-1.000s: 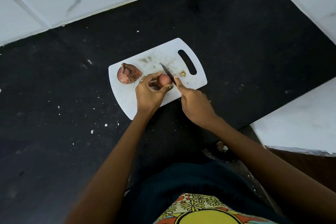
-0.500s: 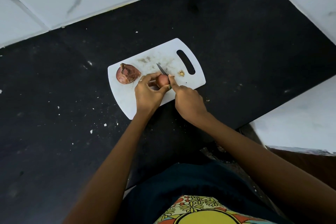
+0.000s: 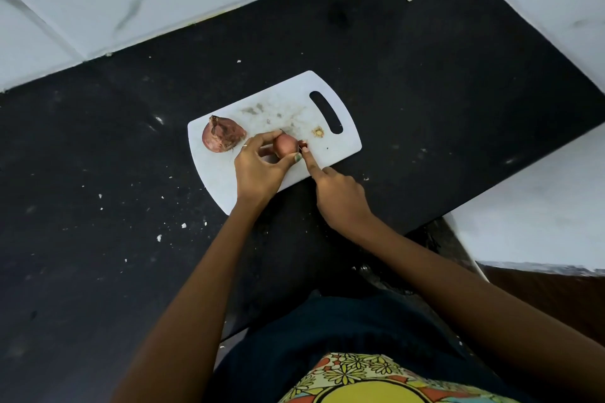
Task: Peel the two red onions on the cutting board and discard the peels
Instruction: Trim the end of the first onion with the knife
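Red onion sits pinched in her left hand; right hand curled, forefinger touching its end; knife unseen.

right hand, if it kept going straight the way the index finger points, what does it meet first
The right hand points its index finger up-left at the small onion gripped by the left hand. The fingertip looks already at that onion's right side, so it comes first, though depth is unclear.

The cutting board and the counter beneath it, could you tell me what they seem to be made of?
The cutting board looks like white moulded plastic, matt and stained, with a cut-out handle slot. The counter looks like dark polished stone, judging by faint glints, though that is uncertain.
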Demonstrator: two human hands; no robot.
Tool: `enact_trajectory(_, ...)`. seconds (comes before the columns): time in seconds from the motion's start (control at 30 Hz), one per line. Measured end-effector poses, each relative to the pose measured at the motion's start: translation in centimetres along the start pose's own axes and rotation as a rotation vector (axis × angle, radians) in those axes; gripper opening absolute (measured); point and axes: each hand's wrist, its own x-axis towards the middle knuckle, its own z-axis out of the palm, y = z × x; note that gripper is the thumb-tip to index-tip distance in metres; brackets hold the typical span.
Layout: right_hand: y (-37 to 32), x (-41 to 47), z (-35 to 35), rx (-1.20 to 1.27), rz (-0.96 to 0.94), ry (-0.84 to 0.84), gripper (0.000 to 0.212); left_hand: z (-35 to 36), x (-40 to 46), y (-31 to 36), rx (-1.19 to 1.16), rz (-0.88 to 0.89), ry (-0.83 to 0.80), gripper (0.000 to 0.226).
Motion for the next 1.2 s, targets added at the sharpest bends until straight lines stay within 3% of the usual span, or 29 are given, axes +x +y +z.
enact_trajectory(0.27,0.5,0.5,-0.1,0.066,-0.007,-0.006,0.074,-0.7,-0.8,-0.1,-0.047,-0.007,-0.021,0.048)
enact_trajectory(0.33,1.1,0.8,-0.5,0.251,-0.013,0.024,0.065,-0.8,-0.9,-0.1,-0.044,-0.007,-0.028,0.047)
enact_trajectory(0.43,1.9,1.0,-1.1,0.524,0.008,0.245,0.058,-1.1,-1.1,-0.2,-0.031,0.003,-0.040,0.045)
enact_trajectory(0.5,2.3,1.5,-1.7,0.636,0.068,0.307,0.054,-1.2,-1.1,-0.1,-0.019,0.019,-0.058,0.046)
enact_trajectory(0.77,1.5,2.1,-2.7,0.855,0.242,0.096,0.021,-0.6,-0.9,0.0,0.135,0.106,-0.045,0.058)
enact_trajectory(0.97,-0.4,3.7,-2.7,1.142,0.290,-0.040,0.040,0.2,-1.6,-0.3,0.125,0.214,0.004,0.046)
enact_trajectory(1.2,-0.9,4.5,-2.0,1.227,0.374,-0.012,0.029,0.2,-2.6,-0.3,0.120,0.238,0.010,0.041)
